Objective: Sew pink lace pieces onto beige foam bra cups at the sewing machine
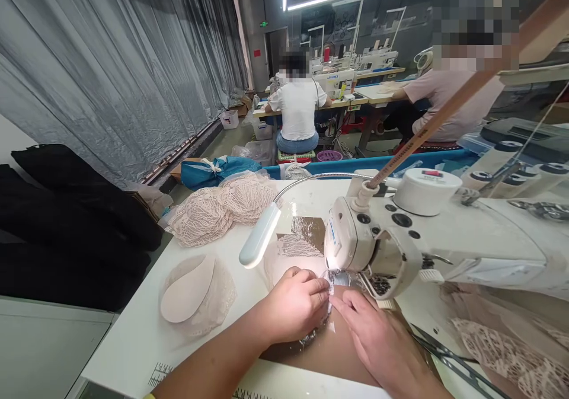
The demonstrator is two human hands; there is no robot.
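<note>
Close below the needle area of a white sewing machine (pixel 351 233), my left hand (pixel 302 301) has its fingers curled and pinched on a strip of pale lace (pixel 329 289). My right hand (pixel 373 331) lies to the right, fingers stretched out, with a fingertip touching the lace edge. Brown glossy sheet material (pixel 306 357) spreads beneath both hands. Lace-patterned fabric (pixel 297 246) continues behind my left hand, beside the machine head. The needle and presser foot are mostly hidden by the fingers and the machine head.
A lamp (pixel 262 233) shines on the work. Left are a beige pad (pixel 189 289) on lace and bundled lace pieces (pixel 222 203). Black scissors (pixel 453 357) and lace fabric (pixel 511 340) lie right. Thread cones (pixel 493 162) stand behind. Two people sit at machines further back.
</note>
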